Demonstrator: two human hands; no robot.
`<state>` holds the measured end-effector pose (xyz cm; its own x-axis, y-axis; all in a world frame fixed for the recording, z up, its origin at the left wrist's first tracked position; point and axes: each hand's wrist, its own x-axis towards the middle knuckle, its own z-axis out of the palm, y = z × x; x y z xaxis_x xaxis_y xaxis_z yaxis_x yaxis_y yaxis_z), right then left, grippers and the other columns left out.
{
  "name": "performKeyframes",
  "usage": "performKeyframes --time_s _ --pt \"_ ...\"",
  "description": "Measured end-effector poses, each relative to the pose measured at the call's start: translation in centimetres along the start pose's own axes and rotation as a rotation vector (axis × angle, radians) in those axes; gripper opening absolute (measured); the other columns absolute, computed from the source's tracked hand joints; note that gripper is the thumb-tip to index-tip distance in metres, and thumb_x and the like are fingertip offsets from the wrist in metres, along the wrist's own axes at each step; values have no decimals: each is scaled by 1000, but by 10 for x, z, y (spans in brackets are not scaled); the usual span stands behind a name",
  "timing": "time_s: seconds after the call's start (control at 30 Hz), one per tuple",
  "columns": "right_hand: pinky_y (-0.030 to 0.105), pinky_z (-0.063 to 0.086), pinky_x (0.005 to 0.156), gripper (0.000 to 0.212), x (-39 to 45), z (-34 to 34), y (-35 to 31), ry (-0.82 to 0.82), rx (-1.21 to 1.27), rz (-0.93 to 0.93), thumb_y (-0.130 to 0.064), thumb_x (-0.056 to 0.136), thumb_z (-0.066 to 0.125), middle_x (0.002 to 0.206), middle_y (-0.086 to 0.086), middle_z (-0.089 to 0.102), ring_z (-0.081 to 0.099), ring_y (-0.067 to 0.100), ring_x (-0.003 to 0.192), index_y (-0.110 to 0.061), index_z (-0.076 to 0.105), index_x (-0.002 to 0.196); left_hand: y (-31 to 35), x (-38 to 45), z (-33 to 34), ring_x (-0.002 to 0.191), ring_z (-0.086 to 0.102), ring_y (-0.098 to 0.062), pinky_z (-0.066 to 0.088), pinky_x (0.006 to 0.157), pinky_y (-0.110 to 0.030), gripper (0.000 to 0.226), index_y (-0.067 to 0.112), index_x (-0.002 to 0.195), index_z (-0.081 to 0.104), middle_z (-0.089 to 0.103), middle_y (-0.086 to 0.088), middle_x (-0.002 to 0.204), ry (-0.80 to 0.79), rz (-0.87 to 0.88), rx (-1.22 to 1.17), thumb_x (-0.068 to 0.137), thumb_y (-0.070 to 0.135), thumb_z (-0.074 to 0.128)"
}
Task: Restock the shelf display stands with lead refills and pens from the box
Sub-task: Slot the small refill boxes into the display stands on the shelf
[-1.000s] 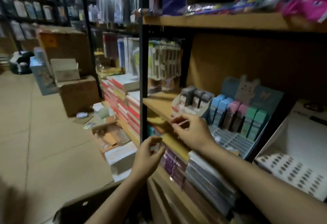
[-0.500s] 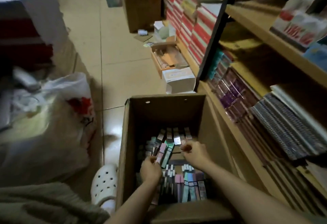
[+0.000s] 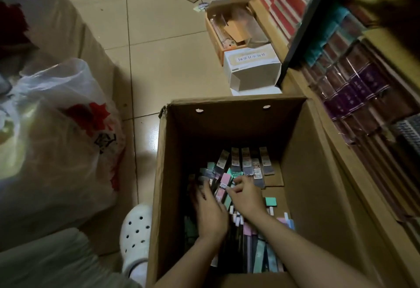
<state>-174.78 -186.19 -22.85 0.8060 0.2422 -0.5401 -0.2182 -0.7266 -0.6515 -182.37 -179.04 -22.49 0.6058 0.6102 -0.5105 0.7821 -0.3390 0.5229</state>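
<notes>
While both hands reach into the open cardboard box (image 3: 172,174) on the floor, the picking-up step is judged in hand. The left hand (image 3: 210,215), blurred, lies over the packs at 9 o'clock; whether its grip is clamped cannot be told. The right hand (image 3: 246,198) curls its fingers (image 3: 236,186) onto a pink-capped pack (image 3: 223,185), apparently pinching it. The lead refills and pens (image 3: 252,165) lie loosely piled on the box bottom: slim, flat packets with pink, green, blue and dark ends. Next, a secure hold and a lift toward the shelf (image 3: 363,96) at 2 o'clock.
</notes>
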Motion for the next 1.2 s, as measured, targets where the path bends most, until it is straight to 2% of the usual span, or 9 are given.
performKeyframes --time_s 0.1,0.23,0.37,0.47,0.57,0.73,0.83,1.03,1.2 --pt "24 46 66 30 4 13 -5 77 57 18 -27 87 73 78 2 69 63 15 77 -10 57 107 -2 -4 3 149 11 -25 30 116 -39 74 27 156 5 3 -4 163 21 31 47 98 15 49" --pt "23 42 66 32 8 18 -6 128 123 105 -25 83 77 73 -4 63 60 14 73 -19 52 103 -3 -7 2 149 3 -25 23 118 -35 72 28 155 6 -4 -1 163 13 84 90 98 16 49" --pt "26 47 68 19 10 13 0 92 168 144 -21 87 73 75 6 66 63 24 75 -17 55 91 -4 -13 6 149 -5 -25 15 120 -36 76 28 155 5 -11 1 163 -21 128 146 97 17 53" --pt "41 56 79 9 11 4 11 98 234 201 -17 90 69 81 11 69 68 30 81 -10 63 92 -2 -18 10 150 -5 -23 10 120 -36 74 26 155 13 -6 2 163 -17 176 188 96 20 56" --pt "51 56 83 6 11 -8 21 113 312 245 -11 90 68 86 16 71 69 32 86 -8 65 92 2 -15 7 148 8 -20 19 119 -35 60 23 149 30 11 4 161 57 166 96 95 16 55" --pt "51 57 81 9 7 -28 29 104 324 216 -10 90 68 76 10 70 71 30 82 -12 63 83 7 -1 1 145 20 -23 30 114 -36 60 23 152 25 15 2 161 72 41 -18 97 13 49" --pt "46 60 77 11 3 -37 29 87 334 186 -10 90 67 62 1 62 71 29 82 -12 62 81 7 -6 7 145 18 -23 28 116 -38 58 25 150 29 19 5 160 52 107 76 97 16 50" --pt "52 57 82 13 -4 -48 25 83 327 156 -10 90 67 83 18 68 70 33 87 -18 60 83 1 -12 8 143 18 -21 27 117 -37 58 31 147 36 23 10 158 23 167 147 95 15 54" --pt "51 58 78 8 -9 -57 24 90 357 147 -6 91 65 75 10 65 71 28 82 -11 60 96 -5 -19 6 146 17 -24 25 117 -41 58 37 144 40 24 13 158 -36 302 276 93 16 58"
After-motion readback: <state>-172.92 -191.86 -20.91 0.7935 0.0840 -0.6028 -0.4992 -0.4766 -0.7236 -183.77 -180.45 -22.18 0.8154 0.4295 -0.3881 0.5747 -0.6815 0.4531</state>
